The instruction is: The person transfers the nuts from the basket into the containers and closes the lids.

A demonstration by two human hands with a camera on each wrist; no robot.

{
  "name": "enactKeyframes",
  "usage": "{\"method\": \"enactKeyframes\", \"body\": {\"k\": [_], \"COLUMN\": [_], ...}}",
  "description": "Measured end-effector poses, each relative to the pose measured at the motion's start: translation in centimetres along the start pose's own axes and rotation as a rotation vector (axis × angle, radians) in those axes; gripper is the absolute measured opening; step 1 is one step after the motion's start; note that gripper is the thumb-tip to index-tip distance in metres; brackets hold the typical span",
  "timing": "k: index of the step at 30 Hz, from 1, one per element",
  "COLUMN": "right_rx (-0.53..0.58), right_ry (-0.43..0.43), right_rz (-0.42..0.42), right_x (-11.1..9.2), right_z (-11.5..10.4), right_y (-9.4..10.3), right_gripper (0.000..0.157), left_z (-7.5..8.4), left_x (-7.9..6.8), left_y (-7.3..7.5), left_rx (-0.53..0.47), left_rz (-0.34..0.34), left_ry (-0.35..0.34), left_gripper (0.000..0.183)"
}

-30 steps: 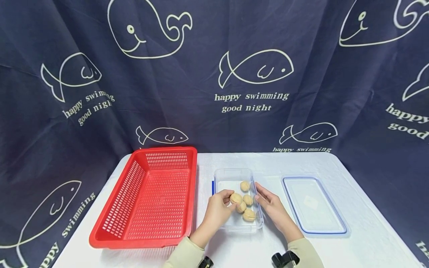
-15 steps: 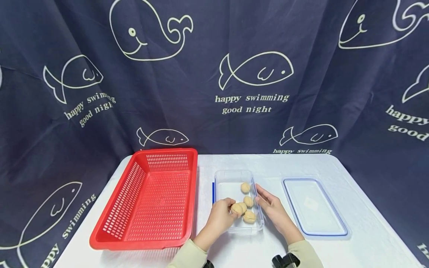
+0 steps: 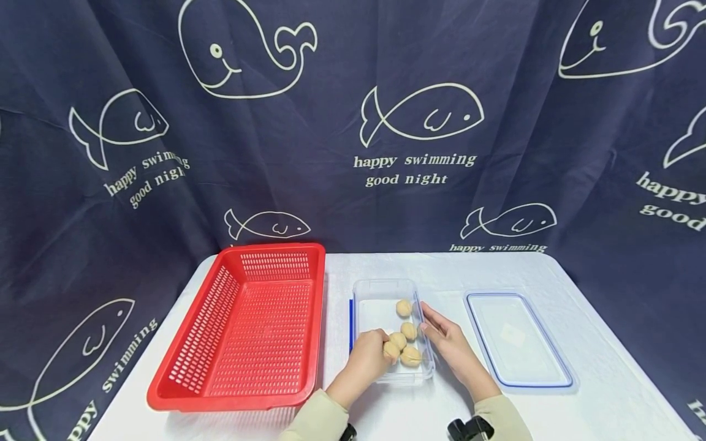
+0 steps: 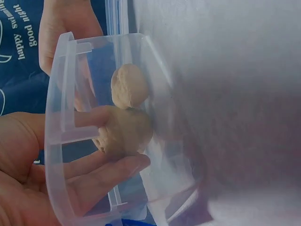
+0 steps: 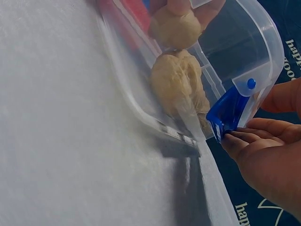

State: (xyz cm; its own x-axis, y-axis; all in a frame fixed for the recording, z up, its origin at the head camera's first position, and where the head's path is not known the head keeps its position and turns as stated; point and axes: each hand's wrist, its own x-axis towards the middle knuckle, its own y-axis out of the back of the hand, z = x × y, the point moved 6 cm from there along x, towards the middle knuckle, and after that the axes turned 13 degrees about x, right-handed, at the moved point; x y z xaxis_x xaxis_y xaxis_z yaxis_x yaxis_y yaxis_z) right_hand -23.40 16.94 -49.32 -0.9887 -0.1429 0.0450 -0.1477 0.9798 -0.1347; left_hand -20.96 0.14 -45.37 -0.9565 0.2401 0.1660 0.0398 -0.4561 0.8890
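Observation:
A clear plastic food container (image 3: 375, 309) stands mid-table with several walnuts (image 3: 410, 356) in it, mostly along its right side. Inside its near left part, my left hand (image 3: 368, 356) holds a walnut (image 3: 391, 350) between thumb and fingers. The left wrist view shows the fingers curled round this walnut (image 4: 124, 132) behind the clear wall, with another walnut touching it. My right hand (image 3: 449, 343) grips the container's right wall, thumb at the rim and fingers outside. In the right wrist view, its fingertips are at a blue clip (image 5: 230, 110) on that wall.
To the left stands a large red perforated basket (image 3: 234, 402) with no contents showing. A clear lid with a blue seal (image 3: 532, 364) lies flat to the right. Behind the white table (image 3: 441, 272) hangs a dark blue curtain (image 3: 309, 171) with fish drawings.
My left hand has moved toward the near end of the container, bringing its walnut down closer to the others there. The right hand keeps its grip on the side wall.

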Motion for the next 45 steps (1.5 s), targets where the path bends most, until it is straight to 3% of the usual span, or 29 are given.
{"method": "enactKeyframes", "body": {"k": [6,22,30,33,38,45], "right_rx": [-0.001,0.006,-0.085,-0.142,-0.219,-0.314], "right_ry": [-0.013,0.003,0.062,0.107,0.229,0.37], "right_rz": [0.001,-0.005,0.024,0.05,0.1,0.184], "right_x": [-0.1,0.0,-0.1,-0.2,-0.5,-1.2], "right_z": [0.0,0.0,-0.7,-1.3,-2.6,-5.4], "right_y": [0.0,0.0,0.1,0.2,1.2,3.2], "right_gripper": [0.053,0.054,0.05,0.045,0.033,0.028], "left_z": [0.2,0.7,0.7,0.8,1.8,4.9], "left_x": [0.0,0.4,0.6,0.7,0.8,0.8], "left_y": [-0.5,-0.8,-0.8,-0.4,0.9,2.0], "left_rx": [0.075,0.133,0.113,0.098,0.033,-0.063], "left_rz": [0.006,-0.05,-0.11,-0.116,-0.037,0.13], "left_ry": [-0.005,0.02,0.057,0.071,0.055,-0.045], "left_gripper": [0.021,0.031,0.037,0.031,0.021,0.035]}}
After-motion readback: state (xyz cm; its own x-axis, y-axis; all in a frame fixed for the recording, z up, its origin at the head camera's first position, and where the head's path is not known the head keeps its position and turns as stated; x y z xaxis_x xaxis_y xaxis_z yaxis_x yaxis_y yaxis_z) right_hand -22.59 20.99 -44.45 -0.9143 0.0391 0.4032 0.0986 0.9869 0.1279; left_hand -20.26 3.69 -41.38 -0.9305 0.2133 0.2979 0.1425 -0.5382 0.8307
